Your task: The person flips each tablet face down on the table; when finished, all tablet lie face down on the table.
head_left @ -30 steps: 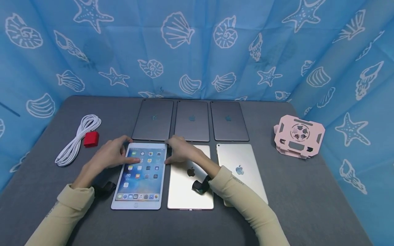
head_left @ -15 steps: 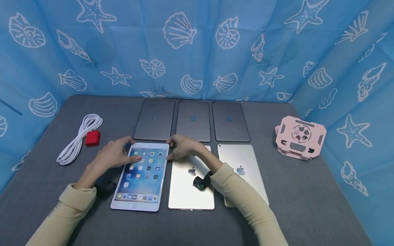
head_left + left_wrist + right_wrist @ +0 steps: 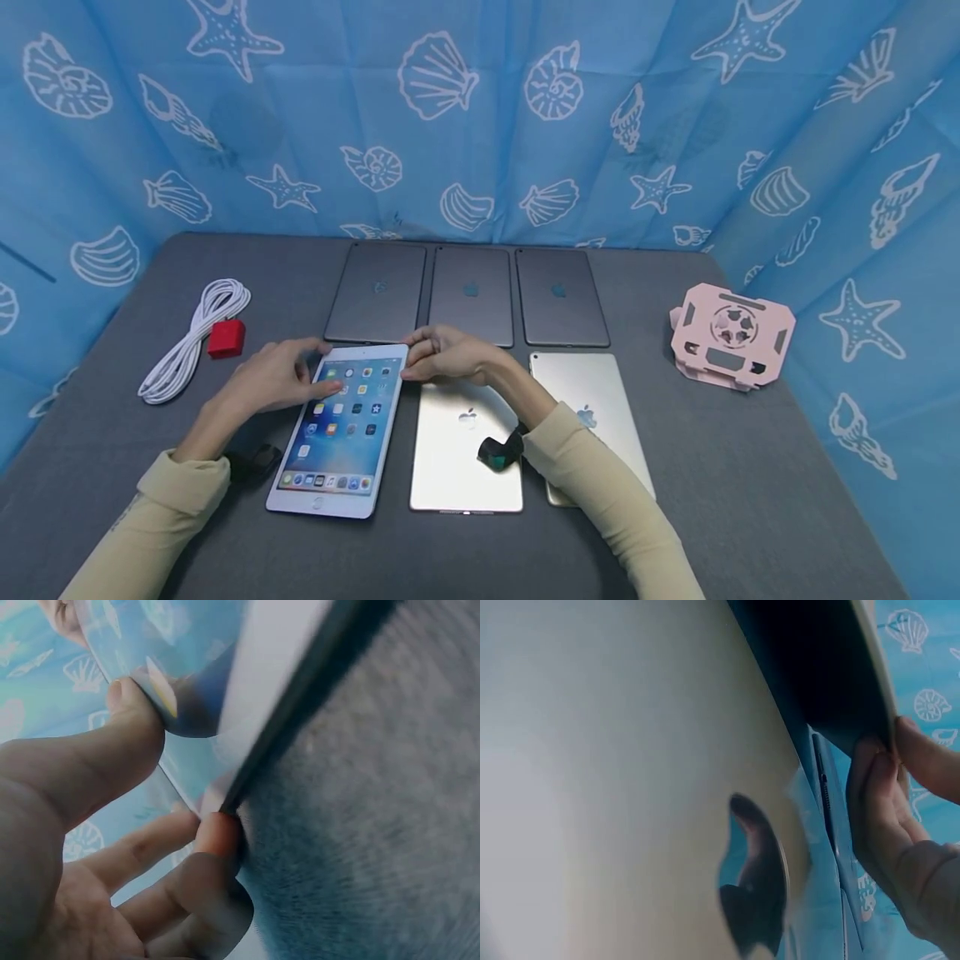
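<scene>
Lifted further, lit tablet (image 3: 337,425) shows app icons.

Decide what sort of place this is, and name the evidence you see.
Probably a staged tabletop recording booth rather than a home: a blue seashell-print curtain walls in a grey table, and matching tablets lie in neat rows, like the dark tablet.

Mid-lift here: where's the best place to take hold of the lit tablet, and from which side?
Probably by its two far corners, from the far end. The lit tablet is tilted, far edge raised off the table, so fingers fit underneath there. The left hand pinches the far left corner, thumb on the screen; the right hand pinches the far right corner. The near edge still rests down.
</scene>
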`<state>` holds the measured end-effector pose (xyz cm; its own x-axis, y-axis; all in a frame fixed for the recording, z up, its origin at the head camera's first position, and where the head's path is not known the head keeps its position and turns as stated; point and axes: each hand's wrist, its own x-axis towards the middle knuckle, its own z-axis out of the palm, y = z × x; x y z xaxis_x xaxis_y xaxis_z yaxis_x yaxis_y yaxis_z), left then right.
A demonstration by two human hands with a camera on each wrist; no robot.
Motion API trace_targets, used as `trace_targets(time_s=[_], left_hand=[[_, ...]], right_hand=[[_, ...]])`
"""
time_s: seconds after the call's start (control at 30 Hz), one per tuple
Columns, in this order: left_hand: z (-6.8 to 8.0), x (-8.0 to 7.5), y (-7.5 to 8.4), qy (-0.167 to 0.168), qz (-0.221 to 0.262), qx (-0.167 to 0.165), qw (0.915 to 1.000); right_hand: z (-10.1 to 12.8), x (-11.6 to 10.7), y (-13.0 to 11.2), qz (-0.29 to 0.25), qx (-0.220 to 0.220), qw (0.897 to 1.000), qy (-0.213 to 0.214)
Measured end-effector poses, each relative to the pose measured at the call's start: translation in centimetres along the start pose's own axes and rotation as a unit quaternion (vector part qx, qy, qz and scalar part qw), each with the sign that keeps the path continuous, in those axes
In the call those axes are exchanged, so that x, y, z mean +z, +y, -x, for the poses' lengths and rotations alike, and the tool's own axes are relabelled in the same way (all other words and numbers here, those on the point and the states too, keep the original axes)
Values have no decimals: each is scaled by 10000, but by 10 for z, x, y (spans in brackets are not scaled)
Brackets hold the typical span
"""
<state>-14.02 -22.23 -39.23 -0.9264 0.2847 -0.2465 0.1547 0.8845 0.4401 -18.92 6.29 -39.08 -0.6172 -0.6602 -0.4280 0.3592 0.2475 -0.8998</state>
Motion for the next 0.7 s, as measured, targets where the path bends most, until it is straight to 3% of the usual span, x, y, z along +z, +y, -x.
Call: trace_targets(time_s=[0.37,0.7], left_hand=[[4,-2,3,-185,53,354,9992],[5,-1,5,-252,179,674,9972]], right_hand=[[6,3,-1,-104,-598,9982,-22],[11,6,-2,-316,-808,9962,22]])
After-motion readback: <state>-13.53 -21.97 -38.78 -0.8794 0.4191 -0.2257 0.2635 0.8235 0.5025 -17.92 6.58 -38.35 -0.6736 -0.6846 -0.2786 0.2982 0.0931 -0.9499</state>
